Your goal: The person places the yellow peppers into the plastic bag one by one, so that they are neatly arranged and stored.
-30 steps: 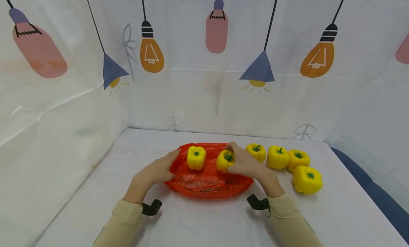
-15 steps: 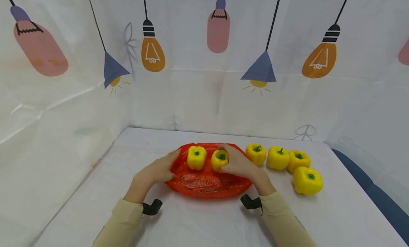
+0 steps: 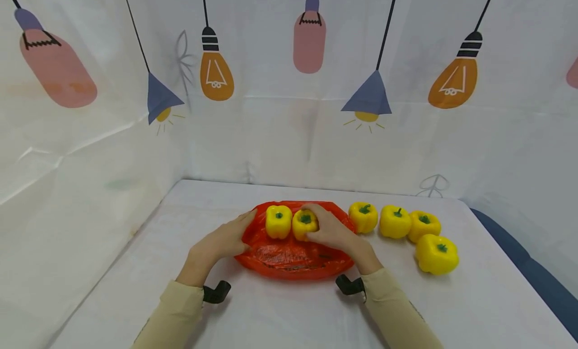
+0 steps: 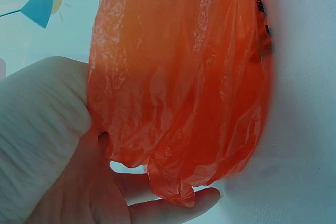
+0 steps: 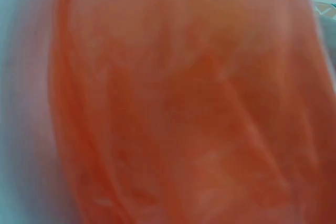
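Note:
My right hand [image 3: 333, 230] grips a yellow bell pepper [image 3: 305, 224], thumb in front and fingers behind, over the red plastic bag [image 3: 289, 261]. Just left of it another yellow bell pepper [image 3: 278, 221] sits upright on the bag. At the bag's left edge my left hand [image 3: 222, 239] holds the plastic between spread thumb and fingers. The left wrist view shows the crumpled bag [image 4: 173, 87] lying over part of that hand's fingers [image 4: 181, 211]. Blurred bag plastic [image 5: 184, 108] fills most of the right wrist view, hiding the right hand there.
Several yellow bell peppers stand right of the bag, the nearest pepper [image 3: 436, 254] set apart toward the front. The white table [image 3: 280, 319] ends at a wall sheet [image 3: 271, 143] printed with lamps. A dark blue surface [image 3: 519, 253] borders the right edge.
My right hand has moved left with its bell pepper, bringing it close beside the other one on the bag. The left hand stays at the bag's left edge.

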`<state>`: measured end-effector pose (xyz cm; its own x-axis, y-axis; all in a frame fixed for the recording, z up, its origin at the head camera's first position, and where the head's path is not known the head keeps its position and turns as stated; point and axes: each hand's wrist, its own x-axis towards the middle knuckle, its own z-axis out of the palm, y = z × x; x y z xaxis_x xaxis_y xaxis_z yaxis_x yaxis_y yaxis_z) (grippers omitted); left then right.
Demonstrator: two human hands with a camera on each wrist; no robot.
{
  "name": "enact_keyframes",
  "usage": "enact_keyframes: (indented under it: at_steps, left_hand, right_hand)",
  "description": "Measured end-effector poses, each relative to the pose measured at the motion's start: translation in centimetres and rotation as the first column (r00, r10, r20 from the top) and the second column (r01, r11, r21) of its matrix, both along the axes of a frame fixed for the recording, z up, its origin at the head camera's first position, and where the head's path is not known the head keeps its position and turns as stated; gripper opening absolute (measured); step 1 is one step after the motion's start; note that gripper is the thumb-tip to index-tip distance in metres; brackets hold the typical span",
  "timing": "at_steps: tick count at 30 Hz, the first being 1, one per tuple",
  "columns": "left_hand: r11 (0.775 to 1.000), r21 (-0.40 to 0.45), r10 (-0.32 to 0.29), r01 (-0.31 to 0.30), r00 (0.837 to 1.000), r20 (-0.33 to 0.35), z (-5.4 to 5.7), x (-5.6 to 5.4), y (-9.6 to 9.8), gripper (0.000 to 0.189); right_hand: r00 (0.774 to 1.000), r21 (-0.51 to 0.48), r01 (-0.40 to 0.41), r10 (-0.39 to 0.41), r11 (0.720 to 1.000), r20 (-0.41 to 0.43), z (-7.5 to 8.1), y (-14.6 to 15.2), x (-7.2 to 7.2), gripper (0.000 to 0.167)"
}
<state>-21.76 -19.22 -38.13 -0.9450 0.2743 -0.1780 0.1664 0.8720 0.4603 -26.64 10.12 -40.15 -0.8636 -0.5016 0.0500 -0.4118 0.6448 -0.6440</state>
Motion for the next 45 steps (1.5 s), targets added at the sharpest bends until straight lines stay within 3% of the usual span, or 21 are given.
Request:
enact_keyframes:
  at_steps: [20, 32, 45]
  left_hand:
    - [1.0, 0.002, 0.011, -0.011, 1.0, 0.02, 0.1, 0.4, 0.3, 0.088]
    - [1.0, 0.004, 0.014, -0.014, 1.0, 0.025, 0.3, 0.4, 0.4, 0.09]
    - [1.0, 0.003, 0.01, -0.011, 1.0, 0.022, 0.5, 0.5, 0.5, 0.089]
  right_hand:
    - [1.0, 0.056, -0.021, 0.02, 0.998, 0.008, 0.4, 1.0, 1.0, 0.075]
    - [0.992, 0.06, 0.02, -0.012, 0.998, -0.129, 1.8, 2.9, 1.7, 0.056]
    - [0.995, 0.065, 0.064, -0.058, 0.996, -0.086, 3.5, 5.8, 1.8, 0.06]
